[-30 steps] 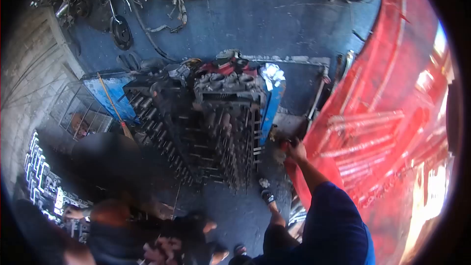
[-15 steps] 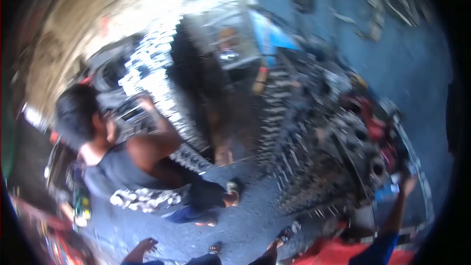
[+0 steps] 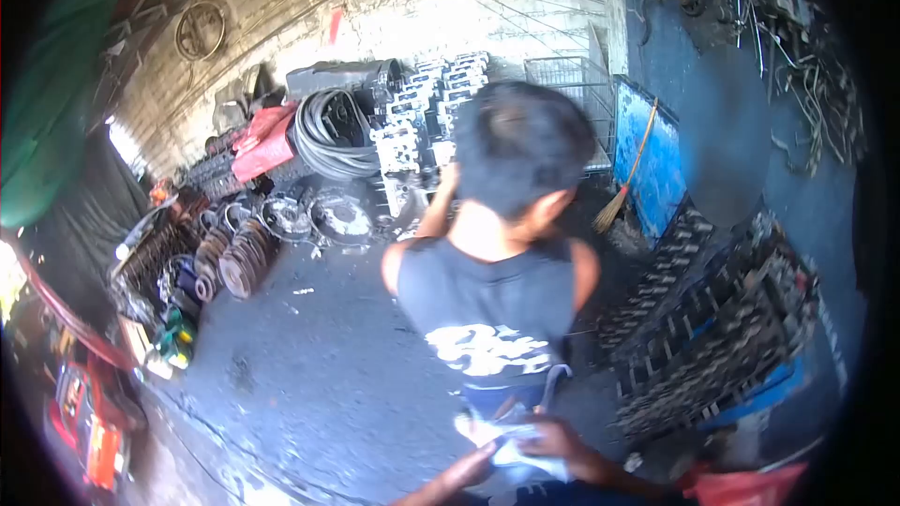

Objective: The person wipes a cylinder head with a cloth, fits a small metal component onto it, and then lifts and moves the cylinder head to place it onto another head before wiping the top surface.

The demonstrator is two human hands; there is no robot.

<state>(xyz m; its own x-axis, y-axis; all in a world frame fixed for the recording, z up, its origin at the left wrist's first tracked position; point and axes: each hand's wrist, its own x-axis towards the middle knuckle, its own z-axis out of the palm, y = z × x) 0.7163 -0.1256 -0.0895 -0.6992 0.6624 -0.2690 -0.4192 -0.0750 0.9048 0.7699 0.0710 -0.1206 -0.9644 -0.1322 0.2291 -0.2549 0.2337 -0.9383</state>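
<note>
Plainly, left fingers (image 3: pixel 474 463) and right fingers (image 3: pixel 547 435) clamp pale cloth (image 3: pixel 512 455); shirt print (image 3: pixel 492 349) is illegible.

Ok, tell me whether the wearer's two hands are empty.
No, the left hand and right hand both hold a pale, cloth-like item.

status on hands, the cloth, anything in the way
Left hand and right hand holding pale cloth. Cloth crumpled. Person directly ahead, back turned.

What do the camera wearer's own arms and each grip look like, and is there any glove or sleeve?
The left grip and right grip wear no gloves. The left forearm looks bare; no watch shows. Sleeves cannot be made out.
</note>
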